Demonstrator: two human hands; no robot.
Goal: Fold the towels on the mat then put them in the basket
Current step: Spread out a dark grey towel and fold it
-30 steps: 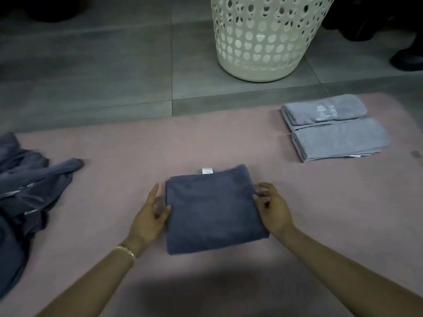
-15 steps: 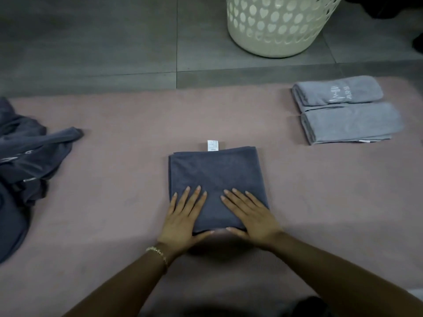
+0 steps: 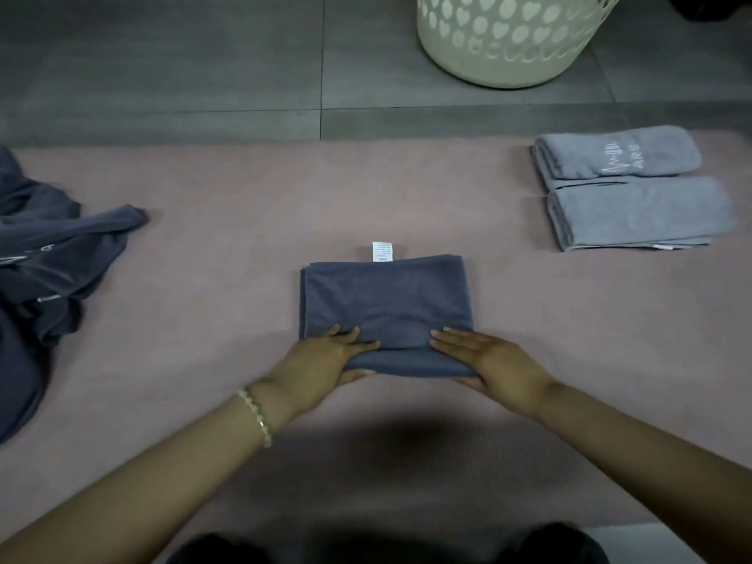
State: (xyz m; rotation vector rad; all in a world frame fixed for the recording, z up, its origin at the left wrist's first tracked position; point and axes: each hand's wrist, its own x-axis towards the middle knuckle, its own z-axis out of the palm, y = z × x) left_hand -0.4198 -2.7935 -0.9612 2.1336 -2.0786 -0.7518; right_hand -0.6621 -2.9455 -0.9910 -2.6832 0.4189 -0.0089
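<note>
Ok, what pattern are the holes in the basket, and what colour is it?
Heart-shaped holes all over a cream basket; the head view shows it best.

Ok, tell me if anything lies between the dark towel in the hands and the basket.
Nothing visible does. The left hand and right hand grip the dark towel by its near edge; between it and the basket lie only bare mat and floor. The two folded grey towels sit right of that line.

Both arms are being stretched forward. The near edge of the folded towel is being pinched by the left hand and the right hand, fingers flat on top, thumbs underneath.
</note>
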